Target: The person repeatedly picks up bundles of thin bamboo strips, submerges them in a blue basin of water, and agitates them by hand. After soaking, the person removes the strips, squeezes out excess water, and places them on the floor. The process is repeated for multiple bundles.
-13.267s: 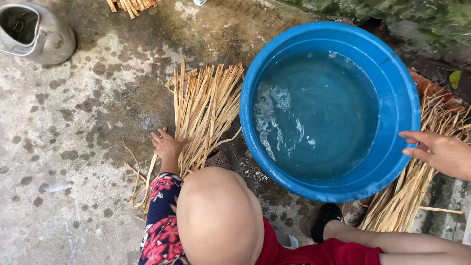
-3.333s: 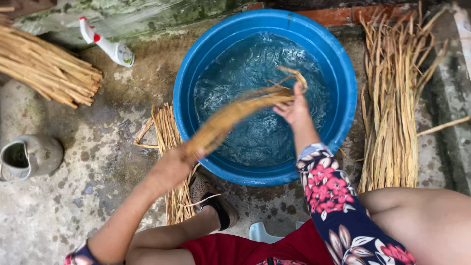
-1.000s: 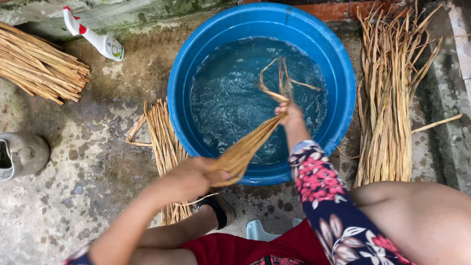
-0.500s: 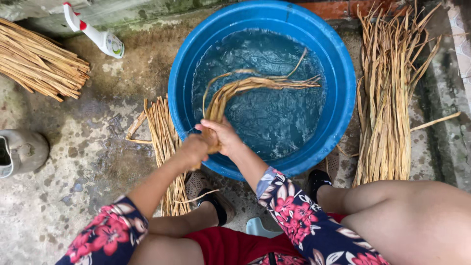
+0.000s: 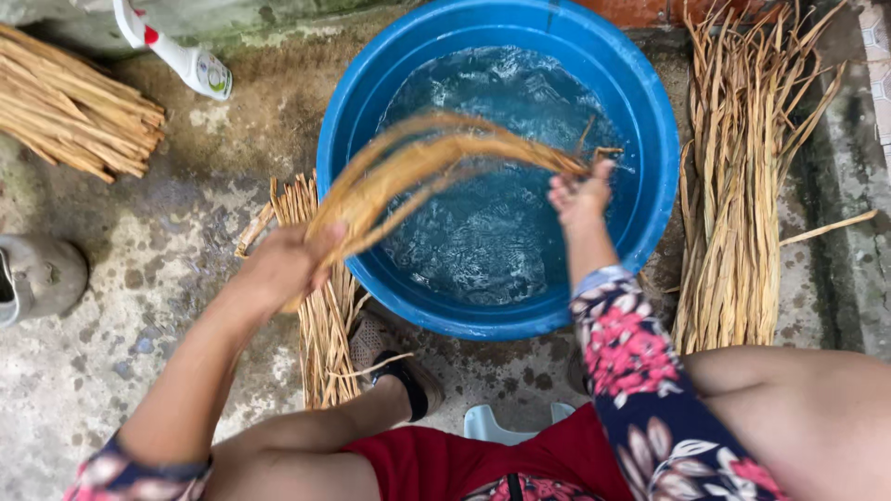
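Overhead view of us squatting on a stained concrete floor (image 5: 102, 353), read left to right. Upper left of the frame: a bundle of dry sticks (image 5: 74, 102), w/ a white spray bottle (image 5: 181, 56) just beside it. Far left edge: a grey shoe (image 5: 37, 278).

Left of centre, our left hand (image 5: 283, 269) is closed tight around one end of a handful of wet straw (image 5: 427, 162), fingers wrapped and pressed together. Under that hand a small pile of straw (image 5: 320, 306) lies flat on the floor, touching the basin's left side, prob. kept close for easy reach.

Centre: a big blue basin (image 5: 650, 121) of rippling water. The handful arcs over it, blurred w/ motion; both ends are gripped, so the strands hang together above the water.

Right of centre, our right hand (image 5: 580, 195) pinches the far end of the handful, fingertips bunched on the strands. Its sleeve is floral.

Right side: a long pile of pale straw (image 5: 742, 186) lies by the basin, lengthwise.

Bottom of the frame: our bare knees, red shorts, a sandalled foot (image 5: 390, 362).
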